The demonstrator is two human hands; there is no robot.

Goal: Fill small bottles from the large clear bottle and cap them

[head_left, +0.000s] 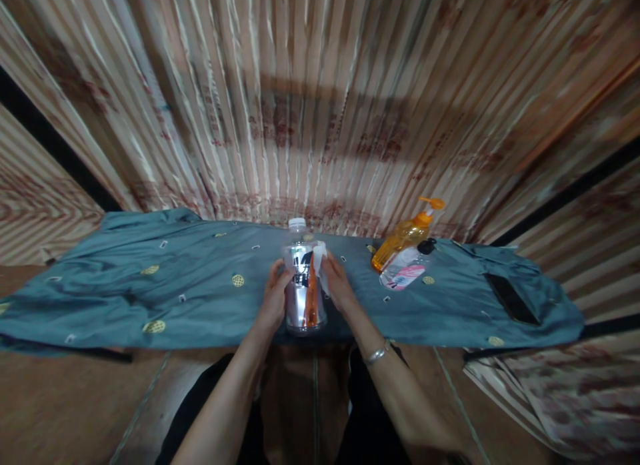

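Note:
A large clear plastic bottle [299, 305] with a white cap and a silver and orange label stands upright near the front edge of the cloth-covered table. My left hand [276, 297] is closed around the bottle's left side. On the opposite side, my right hand [338, 282] presses a crumpled white tissue [319, 257] against the bottle near its shoulder; a bracelet is on that wrist. The right fingertips are partly hidden by the tissue. To the right lie an orange pump bottle [403, 241], tilted, and a clear bottle [406, 271] with a pink label and black cap.
A teal patterned cloth [200, 285] covers the narrow table. A black phone [511, 298] lies at its right end. Striped curtains [310, 105] hang close behind, and dark poles [55, 141] slant at both sides.

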